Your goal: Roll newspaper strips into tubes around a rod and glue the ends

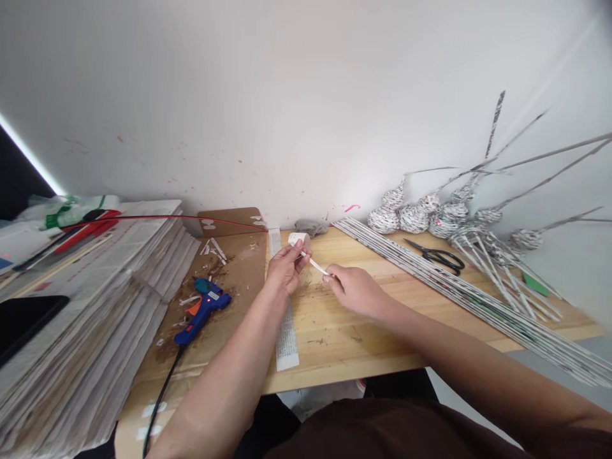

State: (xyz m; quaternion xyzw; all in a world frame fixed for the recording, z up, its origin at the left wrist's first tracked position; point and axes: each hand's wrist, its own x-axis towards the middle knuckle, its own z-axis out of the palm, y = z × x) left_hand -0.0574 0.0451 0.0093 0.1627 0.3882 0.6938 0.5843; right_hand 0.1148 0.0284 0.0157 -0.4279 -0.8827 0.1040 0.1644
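Note:
A thin rolled paper stick (316, 264) runs slantwise between my two hands above the wooden table. My left hand (285, 266) pinches its far end, where a loose curl of white paper (300, 240) stands up by the fingertips. The near end is gripped by my right hand (356, 290), with fingers curled closed around it. Under my left wrist lies a long printed paper strip (287, 344), flat on the table and partly covered by the forearm.
A blue glue gun (203, 315) lies on stained cardboard (239, 268) at left, beside a tall newspaper stack (143, 299). To the right are a bundle of long paper sticks (444, 287), black scissors (437, 255) and several woven paper gourds (414, 218) against the wall.

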